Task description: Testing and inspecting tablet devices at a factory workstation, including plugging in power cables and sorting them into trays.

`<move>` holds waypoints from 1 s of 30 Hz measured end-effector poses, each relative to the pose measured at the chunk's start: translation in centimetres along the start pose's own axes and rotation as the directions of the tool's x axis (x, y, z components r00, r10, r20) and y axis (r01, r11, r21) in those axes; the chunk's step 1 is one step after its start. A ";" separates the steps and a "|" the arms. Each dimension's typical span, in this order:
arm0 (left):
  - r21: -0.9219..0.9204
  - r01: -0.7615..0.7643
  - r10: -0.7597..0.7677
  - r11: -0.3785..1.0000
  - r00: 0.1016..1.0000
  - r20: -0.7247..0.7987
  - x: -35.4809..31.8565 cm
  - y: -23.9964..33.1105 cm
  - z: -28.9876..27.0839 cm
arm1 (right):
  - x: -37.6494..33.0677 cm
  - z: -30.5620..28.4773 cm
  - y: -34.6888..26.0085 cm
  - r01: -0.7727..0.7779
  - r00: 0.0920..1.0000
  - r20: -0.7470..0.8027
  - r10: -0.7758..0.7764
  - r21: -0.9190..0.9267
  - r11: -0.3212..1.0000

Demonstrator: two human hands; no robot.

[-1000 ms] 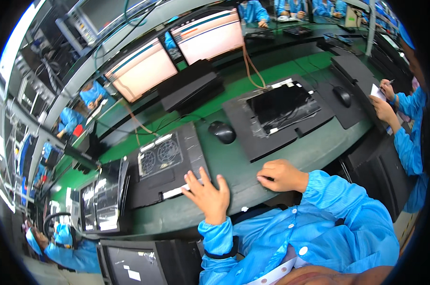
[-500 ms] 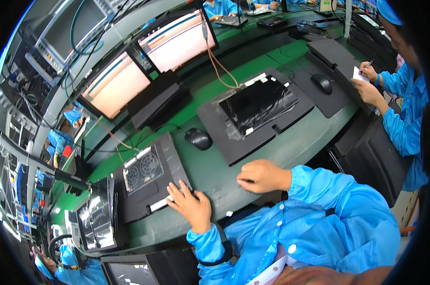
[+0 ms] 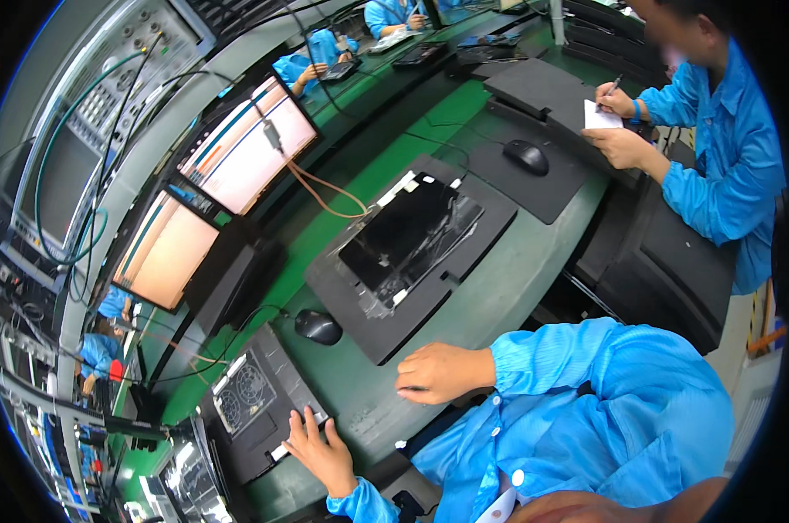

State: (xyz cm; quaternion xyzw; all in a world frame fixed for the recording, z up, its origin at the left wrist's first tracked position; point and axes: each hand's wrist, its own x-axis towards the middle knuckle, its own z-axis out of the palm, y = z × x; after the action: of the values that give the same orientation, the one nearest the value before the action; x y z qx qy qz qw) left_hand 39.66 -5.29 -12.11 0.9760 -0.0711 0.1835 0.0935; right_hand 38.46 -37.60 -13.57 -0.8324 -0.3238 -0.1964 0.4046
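My left hand (image 3: pixel 321 451) lies with its fingers spread on the near edge of a black board (image 3: pixel 268 370). Set into that board is a clear panel with round patterns (image 3: pixel 244 394). My right hand (image 3: pixel 442 373) rests near the bench edge, its fingers curled into a loose fist with nothing seen in it. Beyond it, a second black board (image 3: pixel 372 327) carries a dark glossy screen panel (image 3: pixel 412 231) with taped, film-like edges. A black mouse (image 3: pixel 318 327) sits between the two boards, apart from both hands.
Two lit monitors (image 3: pixel 253 144) stand behind the green bench (image 3: pixel 490 292). A tan cable (image 3: pixel 329 209) runs down to the screen panel. Another mouse (image 3: pixel 526 157) lies on a black mat. At the right, a person in blue (image 3: pixel 725 157) holds a pen and white paper (image 3: pixel 602 118).
The view has swung right, shifting the bench and boards leftward in the picture. My left hand stays spread on the board's edge, and my right hand stays curled by the bench edge.
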 end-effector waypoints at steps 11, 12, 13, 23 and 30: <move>0.135 -0.101 0.120 0.986 0.982 -0.143 0.1 2.9 0.6 | -0.3 0.5 0.3 0.005 1.000 0.021 -0.006 0.036 0.999; 0.121 -0.091 0.107 0.988 0.985 -0.132 0.1 3.0 0.5 | -0.3 0.5 0.3 -0.003 1.000 0.031 0.002 0.030 1.000; 0.108 -0.079 0.092 0.991 0.989 -0.119 0.1 3.1 0.3 | -0.3 0.5 0.2 -0.010 0.999 0.037 0.009 0.026 1.000; 0.063 -0.086 0.095 0.994 0.984 -0.150 0.3 4.1 -0.4 | -0.1 0.3 0.1 -0.022 0.998 0.061 0.021 0.007 1.000; 0.053 0.034 -0.032 0.998 0.999 -0.029 -0.2 2.2 1.5 | 0.0 0.3 0.0 -0.049 0.995 0.082 0.051 -0.029 0.998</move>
State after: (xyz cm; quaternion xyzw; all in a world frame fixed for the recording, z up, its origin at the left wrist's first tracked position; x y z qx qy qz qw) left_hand 39.58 -7.76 -13.17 0.9765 -0.0487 0.1974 0.0714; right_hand 38.53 -37.36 -13.77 -0.8530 -0.3167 -0.1560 0.3843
